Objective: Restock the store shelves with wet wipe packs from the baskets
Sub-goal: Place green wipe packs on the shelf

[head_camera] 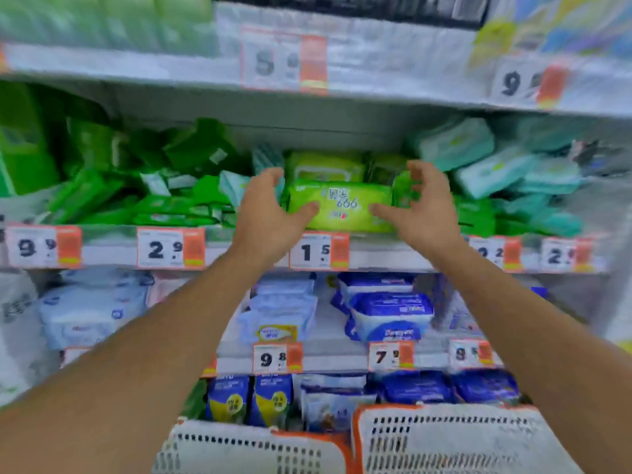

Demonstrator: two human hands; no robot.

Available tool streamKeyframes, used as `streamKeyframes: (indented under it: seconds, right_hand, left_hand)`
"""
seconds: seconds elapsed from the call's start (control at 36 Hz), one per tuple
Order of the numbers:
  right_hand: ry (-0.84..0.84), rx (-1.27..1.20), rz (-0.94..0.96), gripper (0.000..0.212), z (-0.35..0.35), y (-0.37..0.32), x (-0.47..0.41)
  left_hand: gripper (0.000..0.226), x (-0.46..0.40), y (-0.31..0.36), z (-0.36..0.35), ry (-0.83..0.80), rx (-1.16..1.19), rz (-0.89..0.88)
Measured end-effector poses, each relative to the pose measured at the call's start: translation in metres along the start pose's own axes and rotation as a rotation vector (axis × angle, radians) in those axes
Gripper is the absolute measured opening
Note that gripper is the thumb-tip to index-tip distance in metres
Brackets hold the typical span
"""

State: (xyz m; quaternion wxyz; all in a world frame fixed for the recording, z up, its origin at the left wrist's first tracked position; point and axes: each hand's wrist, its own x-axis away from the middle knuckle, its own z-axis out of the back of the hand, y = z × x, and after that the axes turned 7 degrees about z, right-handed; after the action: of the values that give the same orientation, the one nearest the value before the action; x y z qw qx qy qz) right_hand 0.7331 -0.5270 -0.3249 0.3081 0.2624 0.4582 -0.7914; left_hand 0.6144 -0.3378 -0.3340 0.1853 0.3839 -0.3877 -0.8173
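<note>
A light green wet wipe pack (pixel 342 206) lies at the front of the middle shelf (pixel 383 256), above the 1.5 price tag, with another light green pack (pixel 325 165) behind it. My left hand (pixel 270 206) and my right hand (pixel 422 203) flank the front pack. Both thumbs touch its front face. The fingers of both hands are spread and loosely curved above its ends, not closed round it. Two white baskets with orange rims, one on the left (pixel 253 449) and one on the right (pixel 455 436), sit at the bottom; what they hold is hidden.
Dark green packs (pixel 154 193) are piled left of the light green ones and teal packs (pixel 496 172) on the right. Blue and white packs (pixel 390 313) fill the lower shelves. Price tags line each shelf edge. The view is motion-blurred.
</note>
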Motion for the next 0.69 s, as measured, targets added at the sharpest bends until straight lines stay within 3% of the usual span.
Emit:
streamKeyframes:
  seconds: [0.11,0.19,0.25,0.36,0.5,0.61,0.69]
  right_hand:
    - [-0.218,0.153,-0.106,0.108,0.006,0.009,-0.039]
    - [-0.543,0.332,0.033,0.122,0.000,0.011,-0.044]
    - [-0.631,0.396,0.121,0.128,-0.009,0.014,-0.041]
    - [-0.510,0.246,0.180,0.114,-0.009,0.017,-0.043]
    - [-0.324,0.033,0.265,0.089,0.006,0.016,-0.035]
    - [-0.256,-0.392,0.137,0.070,0.015,-0.002,-0.017]
    - [-0.281,-0.638,0.026,0.064,0.015,-0.021,-0.017]
  left_hand:
    - [0.109,-0.038,0.005,-0.017,-0.292,-0.093,0.327]
    - [0.114,-0.052,-0.001,-0.023,-0.346,-0.094,0.291]
    - [0.115,-0.055,-0.003,-0.026,-0.359,-0.103,0.240]
    - [0.099,-0.054,0.001,-0.025,-0.315,0.022,0.147]
    - [0.105,-0.057,0.019,0.001,-0.223,0.189,-0.041]
    - [0.118,-0.050,0.031,0.037,-0.317,0.150,-0.159]
    - [0.099,-0.036,0.033,0.061,-0.266,0.127,-0.151]
